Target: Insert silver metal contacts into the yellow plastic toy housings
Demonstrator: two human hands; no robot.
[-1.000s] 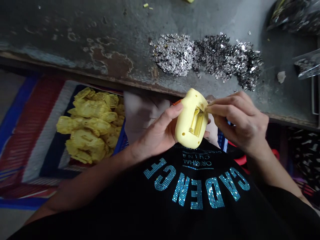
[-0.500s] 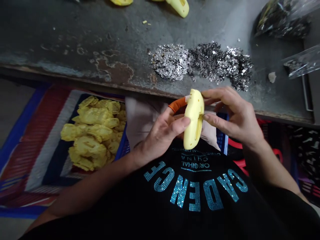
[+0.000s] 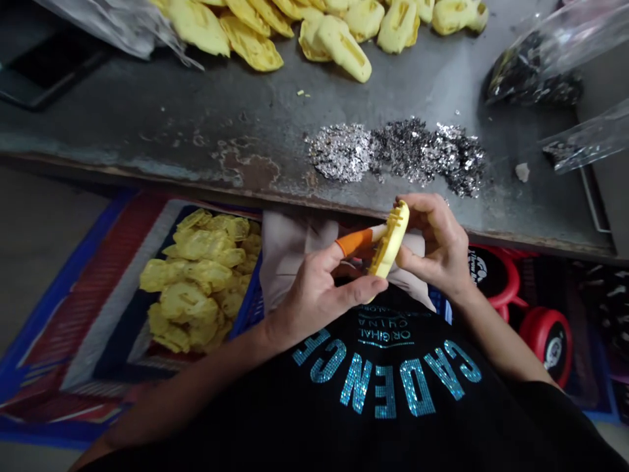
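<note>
Turned edge-on since the earlier view: yellow plastic shell (image 3: 390, 239), centre of frame, above the chest and just short of the worktop (image 3: 147, 111) edge. Left hand (image 3: 319, 295), orange finger cot (image 3: 354, 242) on its forefinger, and right hand (image 3: 435, 246) pinch it between curled fingers, leaving its ribbed edge exposed.

Silver sequins (image 3: 393, 154) heaped on a worn workbench (image 3: 147, 124).

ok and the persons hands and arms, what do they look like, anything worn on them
The left hand wears a bright orange finger cover on one finger, with a pale end beyond the orange. The right hand shows no glove or ring. Both forearms are bare, and a black sleeve shows at the upper end of the right forearm.
</note>
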